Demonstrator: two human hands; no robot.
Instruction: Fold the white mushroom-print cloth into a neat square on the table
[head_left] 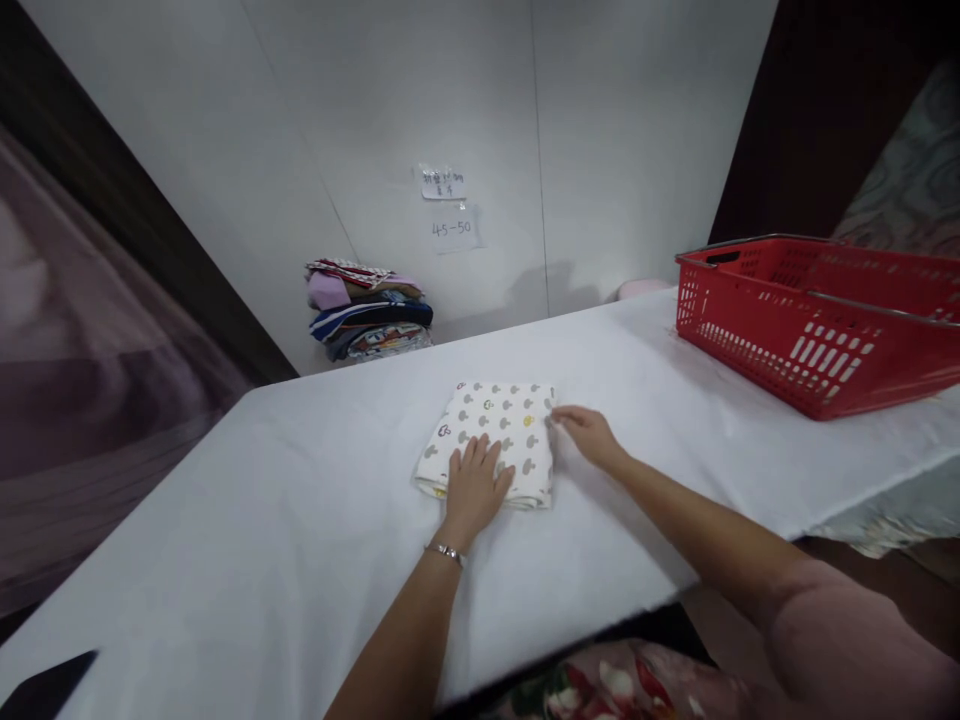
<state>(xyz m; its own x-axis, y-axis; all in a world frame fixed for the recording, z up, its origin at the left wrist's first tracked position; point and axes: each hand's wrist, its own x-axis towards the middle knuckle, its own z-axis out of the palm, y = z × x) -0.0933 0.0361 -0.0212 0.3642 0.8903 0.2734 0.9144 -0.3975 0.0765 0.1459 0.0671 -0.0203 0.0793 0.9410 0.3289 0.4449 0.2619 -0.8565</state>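
A folded white cloth with grey mushroom prints point(501, 425) lies in the middle of the white-covered table point(300, 520). My left hand point(474, 485) rests flat on the cloth's near edge, fingers spread; a thin bracelet sits on that wrist. My right hand point(589, 432) touches the cloth's right edge, its fingertips pinched together at the fabric's side.
A stack of folded colourful clothes point(367, 312) sits at the table's far edge against the white wall. A red plastic basket point(817, 320) with metal handles stands at the right. Two paper notes point(448, 205) are stuck on the wall. A dark flat object point(45, 685) lies at the near left corner.
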